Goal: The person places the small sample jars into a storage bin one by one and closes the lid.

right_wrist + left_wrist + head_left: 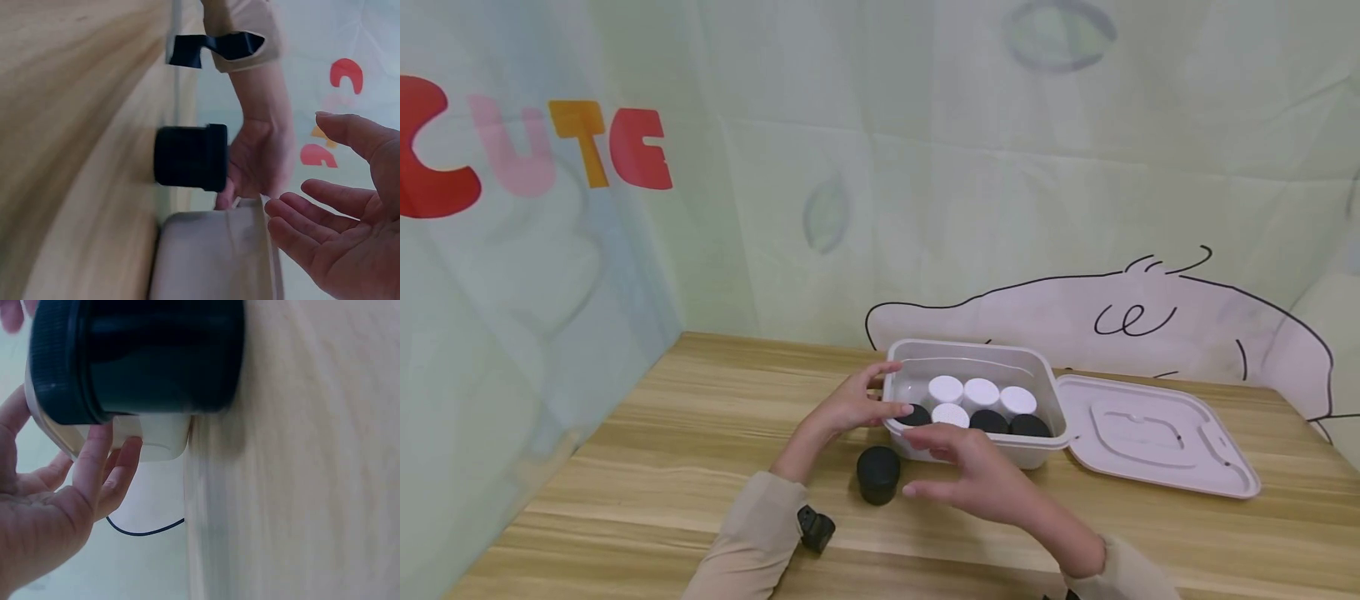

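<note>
A pale plastic box (973, 354) holds several white-lidded jars (981, 393) and three black-lidded ones (988, 422). At the box's left end my left hand (853, 400) grips the rim, thumb over it beside a black lid and some fingers against the outer wall. One black jar (878, 476) stands upright on the table in front of the box, between my forearms; it looms close in the left wrist view. My right hand (973, 475) hovers at the front rim, right of that jar, fingers spread and holding nothing. Its palm (350, 250) shows in the right wrist view.
A pale lid (1157, 433) lies to the right of the box, against its side. The wooden table (700, 475) runs back to a printed cloth (820, 125). Black straps with small devices sit at my cuffs, one at the left wrist (815, 528).
</note>
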